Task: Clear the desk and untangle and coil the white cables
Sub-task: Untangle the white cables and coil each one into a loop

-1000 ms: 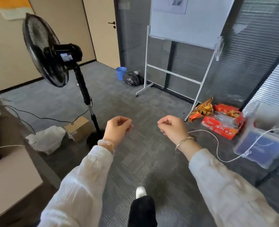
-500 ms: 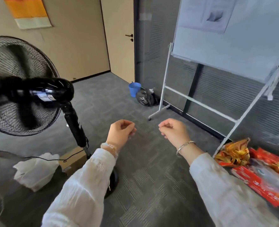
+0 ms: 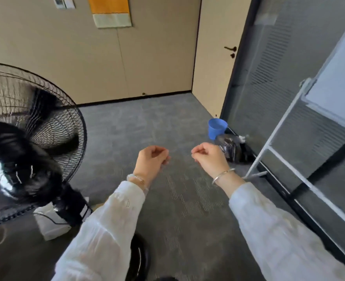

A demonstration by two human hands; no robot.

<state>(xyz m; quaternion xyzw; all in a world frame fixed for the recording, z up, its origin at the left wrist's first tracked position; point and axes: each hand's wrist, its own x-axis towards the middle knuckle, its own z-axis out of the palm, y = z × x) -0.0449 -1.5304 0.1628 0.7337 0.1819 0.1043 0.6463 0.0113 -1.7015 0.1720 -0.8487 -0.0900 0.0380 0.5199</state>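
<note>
- Two hands were in view: our left hand [image 3: 152, 159] and our right hand [image 3: 209, 158] were raised side by side over the carpet [image 3: 157, 122], a little apart, both curled loosely shut with fingertips pinched to the thumb.
- We could see nothing held in either hand; if a thin cable ran between them, the frame was too blurred to show it.
- No white cable and no bench appeared anywhere in this view, so we cannot say where they lay.
- Around us stood a black fan [image 3: 25, 142] close on the left, with a white box [image 3: 49, 224] by its pole. A blue bucket [image 3: 217, 128] and a black bag [image 3: 231, 149] sat against the glass wall, beside the whiteboard stand [image 3: 279, 134] on the right. A closed door [image 3: 214, 57] stood in the far corner.
- We judged the step in hand to be a move across the room, not any work on cables, since we faced bare floor and wall.
- We judged the coiling not yet done, as no coil was in sight.
- The next move would call for bringing the cables into sight, then finding a free end to take in one hand.
- We would also need to keep clear of the fan, which stood near our left sleeve [image 3: 98, 230].
</note>
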